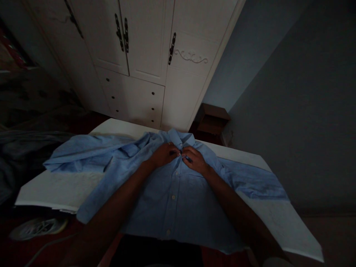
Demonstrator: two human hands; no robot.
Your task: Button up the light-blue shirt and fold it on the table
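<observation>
A light blue button-up shirt (191,207) lies front side up on a white table (278,218), its collar at the far side and its sleeves spread left and right. Just below the collar, my left hand (166,153) pinches the front placket from the left. My right hand (194,159) pinches the same strip from the right, the fingertips of both hands nearly meeting. The button between them is mostly covered by my fingers. Farther down, several white buttons run along the placket, which lies closed.
A white wardrobe (144,48) with dark handles stands behind the table. Beside it is a small brown cabinet (214,115) against the grey wall. Dark fabric (16,159) is heaped at the left. A shoe (39,228) and a cable (50,244) lie on the red floor.
</observation>
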